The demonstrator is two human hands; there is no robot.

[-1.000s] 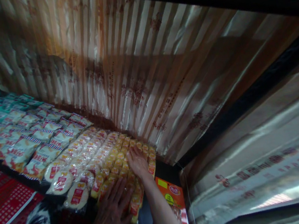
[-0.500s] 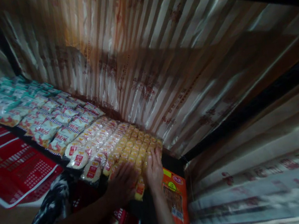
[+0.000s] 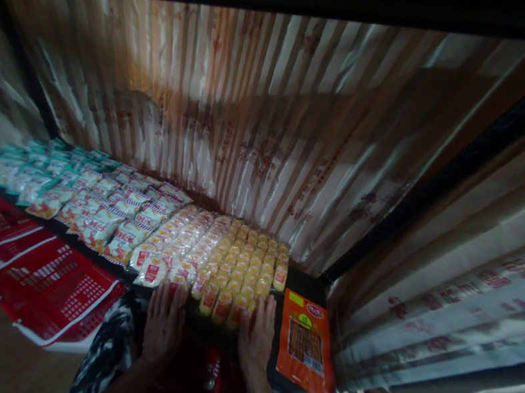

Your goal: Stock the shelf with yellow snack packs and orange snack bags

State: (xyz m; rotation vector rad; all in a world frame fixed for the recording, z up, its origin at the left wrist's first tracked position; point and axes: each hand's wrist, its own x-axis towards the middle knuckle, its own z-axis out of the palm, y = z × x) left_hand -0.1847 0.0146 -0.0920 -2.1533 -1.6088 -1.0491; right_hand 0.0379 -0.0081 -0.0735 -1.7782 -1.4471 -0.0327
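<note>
Rows of small yellow snack packets [image 3: 242, 268] lie side by side on a dark shelf [image 3: 303, 284]. At their front edge is my right hand [image 3: 260, 339], its fingers stretched out and its fingertips at the nearest packets. My left hand [image 3: 163, 322] lies flat with fingers spread, by the front of the white snack packets with red labels [image 3: 152, 272]. Neither hand grips anything. To the right of my right hand lies an orange snack bag [image 3: 305, 345] with a picture of brown strips on it.
Blue-and-white snack bags [image 3: 129, 230] and green-topped bags [image 3: 29, 170] continue along the shelf to the left. Red baskets [image 3: 57, 283] with white rims stand at the left. A dark red basket [image 3: 200, 390] is below my hands. Plastic-covered corrugated sheeting [image 3: 250, 124] rises behind.
Both hands have drawn back toward me from on top of the yellow packets. My left hand has also moved left. The view has shifted, showing more of the orange bag and the baskets.
</note>
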